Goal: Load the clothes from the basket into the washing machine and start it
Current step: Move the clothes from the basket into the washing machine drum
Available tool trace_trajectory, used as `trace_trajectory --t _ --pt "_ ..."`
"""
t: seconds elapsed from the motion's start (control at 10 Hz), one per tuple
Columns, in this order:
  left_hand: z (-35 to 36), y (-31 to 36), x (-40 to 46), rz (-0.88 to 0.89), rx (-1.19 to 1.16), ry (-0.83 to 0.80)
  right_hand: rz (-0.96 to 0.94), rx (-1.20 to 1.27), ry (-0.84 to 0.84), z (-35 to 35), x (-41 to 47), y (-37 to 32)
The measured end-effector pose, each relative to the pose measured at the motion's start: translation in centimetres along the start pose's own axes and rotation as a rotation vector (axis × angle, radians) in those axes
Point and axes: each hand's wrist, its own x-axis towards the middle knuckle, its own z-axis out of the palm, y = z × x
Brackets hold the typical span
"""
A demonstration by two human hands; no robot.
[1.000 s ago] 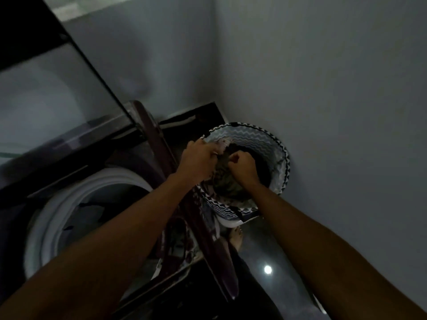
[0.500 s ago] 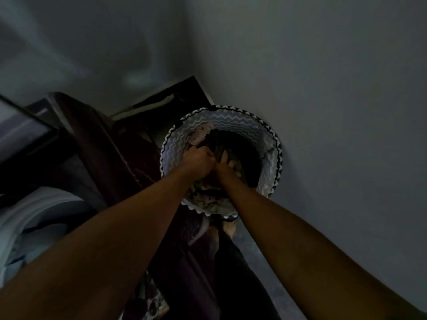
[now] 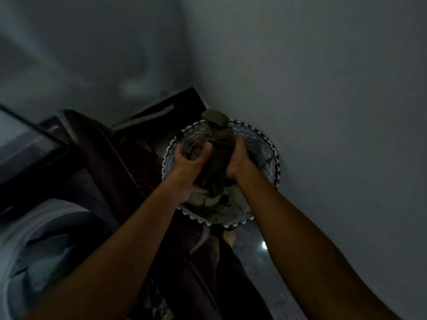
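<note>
Both hands have risen since half a second ago: my left hand (image 3: 188, 168) and right hand (image 3: 239, 161) now clutch a dark bundle of clothes (image 3: 217, 144) between them, lifted above the basket (image 3: 275, 158) rim instead of buried inside. More garments remain in the basket. From the head view, I judge the washing machine (image 3: 34, 227) drum, lower left, comes next.

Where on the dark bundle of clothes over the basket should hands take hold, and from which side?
Grip the dark bundle at its middle, one hand per flank, as the left hand and right hand do. It stands tall and floppy above the basket, so side pressure keeps it together.
</note>
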Motion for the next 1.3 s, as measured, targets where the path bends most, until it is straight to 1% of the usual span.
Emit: trace_trajectory --t 0.1,0.2,0.3,0.4,0.5,0.6,0.7,0.8,0.9,1.0,1.1,1.2,1.3 --pt "-0.8 1.9 -2.3 -0.135 -0.290 -0.290 0.020 -0.114 -0.086 2.5 -2.1 0.3" --pt "-0.9 3.1 -4.7 -0.055 -0.198 -0.199 0.115 -0.239 -0.133 4.8 -3.8 1.4" --pt "-1.7 4.1 -6.0 0.063 -0.139 -0.102 -0.028 -0.384 -0.005 6.9 -6.1 0.8" --pt "-2.7 4.8 -7.1 0.157 -0.026 0.006 -0.378 -0.764 0.027 7.4 -7.5 0.9" --pt "-2.9 5.4 -8.8 0.297 0.145 0.083 -0.714 -0.945 0.087 7.5 -8.7 1.7" --pt "-3.7 5.9 -10.9 0.462 0.469 0.204 -0.923 -0.896 0.146 7.6 -10.8 3.6" --pt "-4.8 6.0 -12.9 0.584 0.657 0.290 -0.829 -0.645 0.105 9.3 -13.3 5.1" --pt "-6.5 5.6 -14.5 0.632 0.700 0.379 -0.813 -0.692 0.061 10.9 -15.3 6.5" --pt "-8.9 4.5 -16.6 0.719 0.686 0.450 -0.947 -0.949 0.025 11.4 -16.3 7.8" --pt "-11.2 4.2 -19.0 0.822 0.731 0.449 -0.910 -1.167 -0.056 11.2 -17.6 8.7" --pt "-13.7 4.6 -22.4 0.911 0.719 0.424 -0.930 -1.338 -0.138 10.8 -18.7 9.5" --pt "-16.1 4.9 -27.5 1.075 0.537 0.436 -0.788 -1.483 -0.115 11.3 -18.8 10.2" --pt "-19.2 4.0 -31.4 1.160 0.347 0.482 -0.796 -1.419 0.005 12.7 -18.1 10.7"
